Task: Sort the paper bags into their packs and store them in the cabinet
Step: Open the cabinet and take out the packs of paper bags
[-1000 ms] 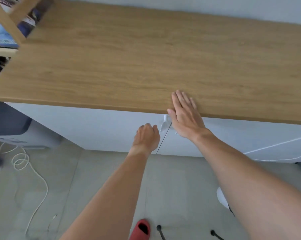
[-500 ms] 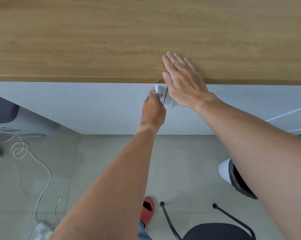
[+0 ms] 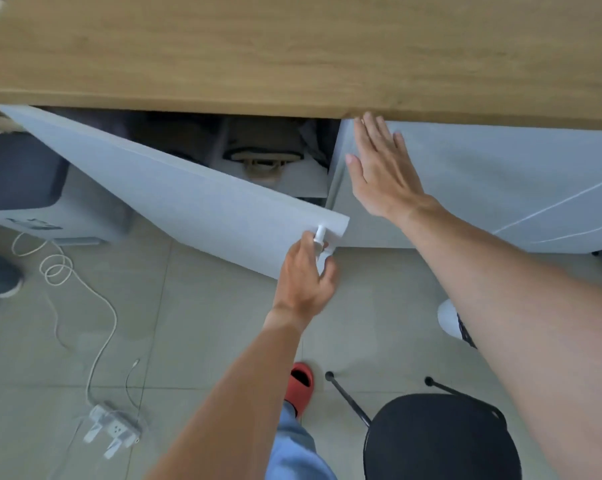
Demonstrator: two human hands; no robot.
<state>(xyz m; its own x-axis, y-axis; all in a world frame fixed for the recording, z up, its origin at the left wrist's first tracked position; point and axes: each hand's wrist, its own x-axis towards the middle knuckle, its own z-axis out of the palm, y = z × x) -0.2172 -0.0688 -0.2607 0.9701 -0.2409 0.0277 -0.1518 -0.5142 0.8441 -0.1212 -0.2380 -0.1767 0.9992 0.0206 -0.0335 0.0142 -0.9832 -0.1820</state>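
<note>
Head view is showing the left hand (image 3: 306, 278) pinching the white handle (image 3: 319, 234) of the cabinet's left door (image 3: 174, 199), which is standing ajar, while the right hand (image 3: 379, 168) is lying spread flat against the closed right door (image 3: 483, 181); no paper bags are showing.

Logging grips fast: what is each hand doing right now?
Left hand: grips the door handle.
Right hand: open, flat against the right door.

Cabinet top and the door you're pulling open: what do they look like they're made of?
Cabinet top: wood or wood-look laminate, matte, with visible oak-like grain. Open door: smooth white matte board, probably painted or laminated; no grain shows. Its handle, gripped by the left hand, looks white too.
</note>
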